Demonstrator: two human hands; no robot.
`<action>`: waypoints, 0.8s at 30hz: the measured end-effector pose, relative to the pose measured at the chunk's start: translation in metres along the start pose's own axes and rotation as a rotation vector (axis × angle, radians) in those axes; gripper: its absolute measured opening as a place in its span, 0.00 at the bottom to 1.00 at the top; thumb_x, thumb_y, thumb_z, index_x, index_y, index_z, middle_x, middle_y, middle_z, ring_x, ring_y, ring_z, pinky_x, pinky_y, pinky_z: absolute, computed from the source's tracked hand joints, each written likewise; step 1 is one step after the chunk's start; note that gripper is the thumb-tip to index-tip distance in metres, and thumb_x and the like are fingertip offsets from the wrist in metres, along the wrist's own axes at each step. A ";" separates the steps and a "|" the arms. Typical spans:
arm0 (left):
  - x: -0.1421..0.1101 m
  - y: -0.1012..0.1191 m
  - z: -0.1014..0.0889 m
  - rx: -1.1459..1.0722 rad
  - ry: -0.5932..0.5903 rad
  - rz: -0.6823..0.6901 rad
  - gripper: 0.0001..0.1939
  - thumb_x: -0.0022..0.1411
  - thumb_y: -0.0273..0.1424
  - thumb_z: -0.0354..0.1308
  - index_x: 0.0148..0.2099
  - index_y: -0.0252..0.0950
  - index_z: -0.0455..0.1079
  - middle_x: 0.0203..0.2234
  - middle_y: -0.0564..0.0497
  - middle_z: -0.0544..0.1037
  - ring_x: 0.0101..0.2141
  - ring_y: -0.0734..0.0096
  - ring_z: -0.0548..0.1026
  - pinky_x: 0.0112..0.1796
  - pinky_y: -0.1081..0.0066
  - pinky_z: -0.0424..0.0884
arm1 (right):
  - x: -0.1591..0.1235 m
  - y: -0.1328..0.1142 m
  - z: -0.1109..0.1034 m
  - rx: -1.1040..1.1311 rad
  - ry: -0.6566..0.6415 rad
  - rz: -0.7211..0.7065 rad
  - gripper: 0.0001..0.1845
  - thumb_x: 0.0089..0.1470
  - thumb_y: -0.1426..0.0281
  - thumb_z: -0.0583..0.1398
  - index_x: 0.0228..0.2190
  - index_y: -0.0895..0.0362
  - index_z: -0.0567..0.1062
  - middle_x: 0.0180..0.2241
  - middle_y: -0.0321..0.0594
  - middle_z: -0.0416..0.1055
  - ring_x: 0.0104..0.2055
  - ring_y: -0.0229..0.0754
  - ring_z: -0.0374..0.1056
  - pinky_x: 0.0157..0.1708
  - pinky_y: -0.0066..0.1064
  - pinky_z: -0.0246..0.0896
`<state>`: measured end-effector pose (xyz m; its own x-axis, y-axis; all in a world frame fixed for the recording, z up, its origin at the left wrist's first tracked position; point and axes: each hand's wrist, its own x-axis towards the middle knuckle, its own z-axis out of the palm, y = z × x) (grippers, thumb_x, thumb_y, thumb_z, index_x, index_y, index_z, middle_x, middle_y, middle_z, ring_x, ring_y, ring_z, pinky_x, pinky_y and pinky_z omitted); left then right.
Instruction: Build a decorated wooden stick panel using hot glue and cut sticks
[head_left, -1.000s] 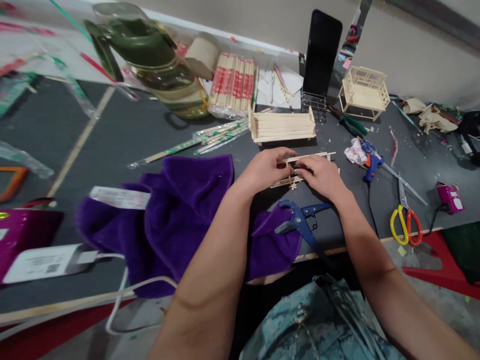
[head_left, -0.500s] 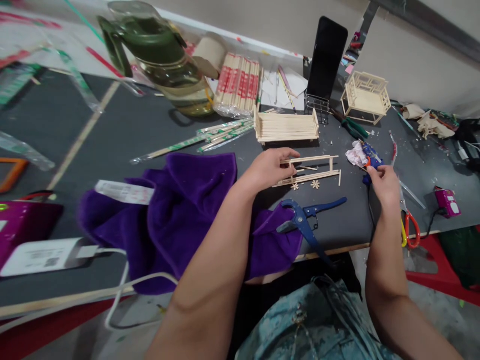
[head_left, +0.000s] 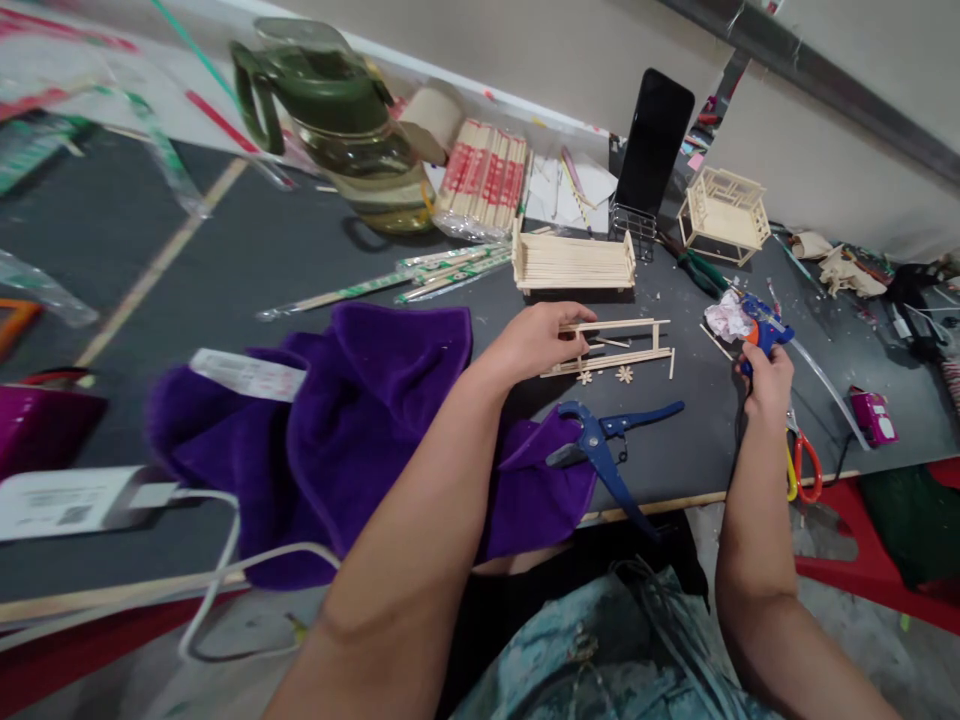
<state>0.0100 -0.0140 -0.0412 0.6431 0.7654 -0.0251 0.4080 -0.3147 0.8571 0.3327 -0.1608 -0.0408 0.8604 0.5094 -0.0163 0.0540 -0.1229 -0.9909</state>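
Observation:
My left hand (head_left: 534,342) is closed around the left end of a small frame of thin wooden sticks (head_left: 634,360), which lies on the dark table. Its fingertips are partly hidden behind the sticks. Just below the frame are two little stick flowers (head_left: 624,374), and a short stick (head_left: 672,363) stands off its right end. Over to the right, my right hand (head_left: 768,382) grips a blue glue gun (head_left: 766,318) with an orange trigger. A clear glue stick (head_left: 829,388) trails from the gun's back. Crumpled pale paper (head_left: 727,317) sits by its nozzle.
Behind the frame are a stick bench (head_left: 574,262), a phone (head_left: 654,140) on a wire stand and a stick model (head_left: 724,208). Blue cutters (head_left: 600,440) rest partly on a purple cloth (head_left: 375,400). Scissors (head_left: 806,470) lie near the front edge. A jug (head_left: 345,130) stands back left.
My right hand has lifted the glue gun and turned it, so the gun and its glue stick now show more fully. My left hand stays at the frame. The view has shifted slightly.

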 end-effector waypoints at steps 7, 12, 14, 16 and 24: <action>0.001 0.003 -0.001 0.029 -0.014 -0.024 0.29 0.58 0.35 0.61 0.59 0.28 0.78 0.33 0.47 0.83 0.34 0.62 0.78 0.37 0.67 0.71 | 0.002 -0.015 -0.002 0.272 -0.096 0.091 0.17 0.43 0.60 0.72 0.32 0.54 0.75 0.32 0.33 0.79 0.23 0.30 0.66 0.19 0.22 0.60; 0.001 0.003 -0.001 0.026 -0.021 -0.030 0.28 0.58 0.34 0.60 0.59 0.29 0.78 0.33 0.47 0.84 0.34 0.63 0.79 0.38 0.67 0.72 | -0.009 -0.033 0.002 0.272 -0.139 0.073 0.13 0.38 0.66 0.71 0.30 0.57 0.80 0.33 0.37 0.82 0.26 0.33 0.71 0.21 0.23 0.66; 0.001 0.003 -0.001 0.021 -0.015 -0.026 0.28 0.58 0.35 0.61 0.58 0.29 0.79 0.33 0.47 0.84 0.34 0.62 0.79 0.38 0.67 0.73 | -0.022 -0.039 0.003 0.245 -0.237 0.003 0.13 0.38 0.65 0.72 0.30 0.58 0.81 0.30 0.36 0.81 0.21 0.29 0.63 0.17 0.22 0.59; 0.001 0.003 0.000 0.009 -0.006 -0.021 0.27 0.57 0.35 0.61 0.58 0.29 0.79 0.33 0.47 0.84 0.34 0.61 0.79 0.38 0.67 0.73 | -0.040 -0.043 0.005 0.197 -0.365 -0.051 0.13 0.42 0.64 0.72 0.31 0.57 0.82 0.23 0.31 0.75 0.18 0.28 0.56 0.17 0.23 0.56; 0.004 0.000 0.005 -0.078 0.048 -0.001 0.22 0.55 0.31 0.62 0.52 0.34 0.82 0.23 0.55 0.78 0.27 0.68 0.73 0.32 0.71 0.68 | -0.107 -0.038 0.017 -0.342 -0.514 -0.256 0.18 0.53 0.52 0.70 0.31 0.55 0.83 0.23 0.35 0.76 0.22 0.38 0.65 0.27 0.33 0.66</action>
<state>0.0159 -0.0136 -0.0438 0.6100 0.7924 -0.0024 0.3555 -0.2710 0.8945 0.2303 -0.1964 -0.0039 0.4527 0.8890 0.0688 0.4550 -0.1640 -0.8753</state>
